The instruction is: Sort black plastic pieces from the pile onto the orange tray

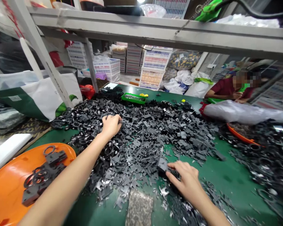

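A wide pile of small dark grey and black parts [141, 144] covers the middle of the green table. My left hand [112, 125] reaches into the pile's left part, its fingers curled down. Whatever those fingers grip is hidden. Nearer the front, my right hand [185, 177] has its thumb and index finger at the right edge of a dark grey block [162, 164], which sits by the pile's front right edge. Flat notched pieces lie around the block.
At left, an orange tray [4, 182] holds black rings and blocks. A worn stone slab [139, 207] lies in front. A green tray [134, 98] stands behind the pile. A shelf beam [155, 29] crosses overhead. A co-worker [226, 86] sits at far right.
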`<act>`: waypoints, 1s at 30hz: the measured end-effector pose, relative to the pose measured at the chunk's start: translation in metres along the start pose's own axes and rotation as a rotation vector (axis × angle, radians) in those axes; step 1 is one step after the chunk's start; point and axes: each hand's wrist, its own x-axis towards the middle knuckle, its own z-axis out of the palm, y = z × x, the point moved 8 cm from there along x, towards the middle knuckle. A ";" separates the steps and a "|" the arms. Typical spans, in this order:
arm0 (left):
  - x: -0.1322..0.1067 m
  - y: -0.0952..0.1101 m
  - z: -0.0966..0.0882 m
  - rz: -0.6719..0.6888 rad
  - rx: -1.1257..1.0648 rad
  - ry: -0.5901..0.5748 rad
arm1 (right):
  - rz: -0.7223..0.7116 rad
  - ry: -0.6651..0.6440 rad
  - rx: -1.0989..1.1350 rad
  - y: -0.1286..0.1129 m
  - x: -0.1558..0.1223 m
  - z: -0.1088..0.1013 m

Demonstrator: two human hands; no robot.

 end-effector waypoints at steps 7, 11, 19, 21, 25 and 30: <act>-0.023 0.001 -0.038 -0.066 -0.284 0.176 | 0.106 0.140 -0.174 0.026 -0.020 -0.014; -0.071 0.021 -0.051 -0.058 -0.454 0.160 | 0.078 0.076 -0.093 0.017 -0.032 -0.010; -0.248 0.094 0.019 0.306 -0.611 -0.192 | -0.168 -0.086 -0.012 -0.043 -0.042 0.029; -0.268 0.097 0.034 0.395 -0.533 -0.205 | -0.170 -0.078 -0.090 -0.049 -0.037 0.038; -0.270 0.096 0.031 0.490 -0.454 -0.222 | -0.179 -0.128 -0.147 -0.059 -0.029 0.048; -0.225 0.105 0.019 0.377 -0.383 -0.299 | -0.173 -0.176 -0.127 -0.060 -0.029 0.044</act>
